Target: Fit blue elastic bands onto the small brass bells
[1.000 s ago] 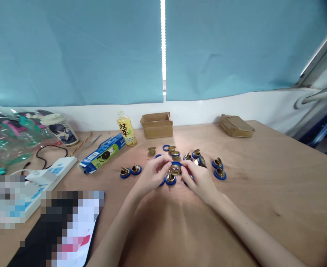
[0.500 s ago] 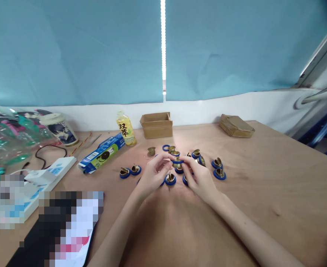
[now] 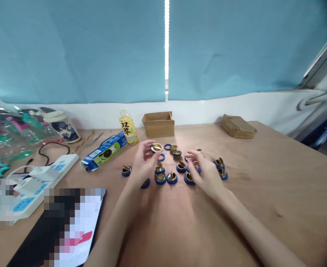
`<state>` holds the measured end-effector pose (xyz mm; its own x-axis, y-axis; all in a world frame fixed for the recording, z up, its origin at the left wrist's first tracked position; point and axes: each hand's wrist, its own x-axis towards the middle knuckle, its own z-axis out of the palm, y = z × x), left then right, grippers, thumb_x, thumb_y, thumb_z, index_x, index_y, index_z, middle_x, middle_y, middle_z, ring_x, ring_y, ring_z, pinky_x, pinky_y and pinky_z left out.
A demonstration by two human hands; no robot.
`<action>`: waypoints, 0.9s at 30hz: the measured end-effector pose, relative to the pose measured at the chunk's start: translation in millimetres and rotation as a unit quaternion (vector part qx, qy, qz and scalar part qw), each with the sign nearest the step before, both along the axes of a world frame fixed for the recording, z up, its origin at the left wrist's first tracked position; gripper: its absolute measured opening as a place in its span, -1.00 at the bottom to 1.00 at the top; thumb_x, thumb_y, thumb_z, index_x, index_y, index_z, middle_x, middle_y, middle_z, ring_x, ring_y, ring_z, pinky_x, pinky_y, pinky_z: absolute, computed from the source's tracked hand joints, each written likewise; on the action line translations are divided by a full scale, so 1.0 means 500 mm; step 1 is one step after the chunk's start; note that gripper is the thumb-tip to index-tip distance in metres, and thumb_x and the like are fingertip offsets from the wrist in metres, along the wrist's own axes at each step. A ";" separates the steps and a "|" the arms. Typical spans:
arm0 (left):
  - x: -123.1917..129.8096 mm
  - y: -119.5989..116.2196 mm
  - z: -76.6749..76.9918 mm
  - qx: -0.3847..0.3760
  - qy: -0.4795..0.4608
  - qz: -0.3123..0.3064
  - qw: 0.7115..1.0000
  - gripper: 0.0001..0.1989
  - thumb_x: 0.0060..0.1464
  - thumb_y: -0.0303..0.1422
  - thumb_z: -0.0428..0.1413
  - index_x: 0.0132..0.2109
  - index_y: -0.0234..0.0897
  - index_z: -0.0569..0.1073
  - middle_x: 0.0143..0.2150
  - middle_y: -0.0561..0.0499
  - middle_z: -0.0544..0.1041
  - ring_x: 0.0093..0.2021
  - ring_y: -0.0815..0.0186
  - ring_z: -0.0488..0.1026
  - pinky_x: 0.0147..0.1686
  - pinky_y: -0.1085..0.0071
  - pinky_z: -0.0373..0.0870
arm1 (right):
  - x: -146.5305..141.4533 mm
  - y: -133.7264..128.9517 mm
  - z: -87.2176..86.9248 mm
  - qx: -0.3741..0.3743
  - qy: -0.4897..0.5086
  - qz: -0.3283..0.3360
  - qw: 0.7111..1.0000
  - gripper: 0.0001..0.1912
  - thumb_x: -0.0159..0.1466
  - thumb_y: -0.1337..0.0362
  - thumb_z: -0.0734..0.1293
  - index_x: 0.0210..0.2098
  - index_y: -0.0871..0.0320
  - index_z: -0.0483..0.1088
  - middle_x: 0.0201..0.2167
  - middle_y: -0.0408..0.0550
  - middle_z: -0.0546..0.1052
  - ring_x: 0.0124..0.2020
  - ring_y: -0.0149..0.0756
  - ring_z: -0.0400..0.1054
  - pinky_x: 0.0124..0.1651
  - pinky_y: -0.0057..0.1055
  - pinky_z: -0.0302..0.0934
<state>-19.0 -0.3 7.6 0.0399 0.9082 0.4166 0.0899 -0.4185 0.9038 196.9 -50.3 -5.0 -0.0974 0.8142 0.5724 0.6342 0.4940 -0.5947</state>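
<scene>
Between the thumb and fingers of my left hand (image 3: 144,162) is a gold metal cup (image 3: 157,148). A loose blue ring (image 3: 161,157) lies just below it on the table. My right hand (image 3: 201,168) hovers over the right part of the group, fingers curved, with a bit of blue at its fingertips; whether it grips that ring cannot be made out. Several gold pieces with blue rings, such as one piece (image 3: 171,177), lie between and around both hands. Another blue ring (image 3: 167,147) lies behind, beside a gold cup (image 3: 173,149).
An open cardboard box (image 3: 159,128) and a yellow drink bottle (image 3: 129,129) stand at the back. Further right lies a closed carton (image 3: 238,126). On the left are a blue box (image 3: 105,151), power strip (image 3: 48,181), lidded cup (image 3: 63,128), plastic bottles and a tablet (image 3: 77,230).
My hands have moved apart. The left now has a gold cup at its fingertips, and the ringed cup formerly between both hands now stands on the table. The view has shifted slightly.
</scene>
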 end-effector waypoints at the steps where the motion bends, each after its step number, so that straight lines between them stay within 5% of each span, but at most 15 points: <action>1: -0.013 0.009 0.001 0.004 -0.009 0.042 0.999 -0.60 0.06 -0.29 0.21 0.02 -0.23 0.30 -0.02 -0.13 0.48 -0.04 0.23 0.48 -0.08 0.31 0.41 | 0.008 0.004 0.004 0.010 0.001 -0.018 1.000 -0.70 0.34 0.32 0.19 0.06 0.11 0.30 -0.11 0.04 0.58 -0.20 -0.20 0.51 -0.11 -0.27 0.35; 6: -0.064 0.041 -0.005 0.023 -0.028 0.155 0.987 -0.58 0.01 -0.26 0.24 -0.01 -0.24 0.31 -0.07 -0.11 0.50 -0.06 0.25 0.50 -0.11 0.34 0.41 | 0.033 0.050 0.032 -0.008 -0.135 -0.067 0.989 -0.81 0.29 0.33 0.21 -0.17 0.16 0.42 -0.32 0.03 0.57 -0.29 -0.17 0.44 -0.20 -0.29 0.24; 9: -0.069 0.044 -0.008 0.025 -0.040 0.173 0.984 -0.57 0.00 -0.27 0.25 -0.01 -0.24 0.31 -0.08 -0.11 0.51 -0.07 0.25 0.51 -0.12 0.34 0.41 | 0.020 0.108 0.043 -0.119 -0.230 0.014 0.966 -0.80 0.24 0.40 0.22 -0.19 0.17 0.44 -0.34 -0.01 0.58 -0.34 -0.25 0.42 -0.29 -0.40 0.18; 15: -0.048 0.029 0.003 0.024 -0.037 0.134 0.990 -0.56 0.01 -0.27 0.24 0.00 -0.24 0.29 -0.05 -0.13 0.51 -0.04 0.22 0.51 -0.12 0.33 0.42 | -0.060 0.223 0.026 -0.182 -0.277 0.056 0.942 -0.84 0.19 0.42 0.28 -0.30 0.17 0.50 -0.39 -0.01 0.59 -0.34 -0.26 0.44 -0.33 -0.47 0.16; 19: -0.049 0.024 0.013 0.026 -0.044 0.132 0.990 -0.54 -0.01 -0.27 0.26 0.00 -0.24 0.28 -0.04 -0.14 0.51 -0.06 0.21 0.51 -0.13 0.32 0.43 | -0.140 0.249 0.013 -0.192 -0.292 0.075 0.934 -0.80 0.23 0.24 0.33 -0.17 0.14 0.49 -0.21 0.05 0.60 -0.22 -0.17 0.46 -0.28 -0.44 0.19; 27: -0.074 0.018 0.024 0.027 -0.036 0.081 0.996 -0.51 -0.04 -0.30 0.28 0.01 -0.23 0.28 -0.04 -0.12 0.51 -0.07 0.21 0.53 -0.13 0.31 0.48 | -0.255 0.304 -0.011 -0.211 -0.323 0.151 0.910 -0.77 0.24 0.23 0.35 -0.12 0.13 0.49 -0.15 0.01 0.59 -0.13 -0.18 0.46 -0.23 -0.46 0.23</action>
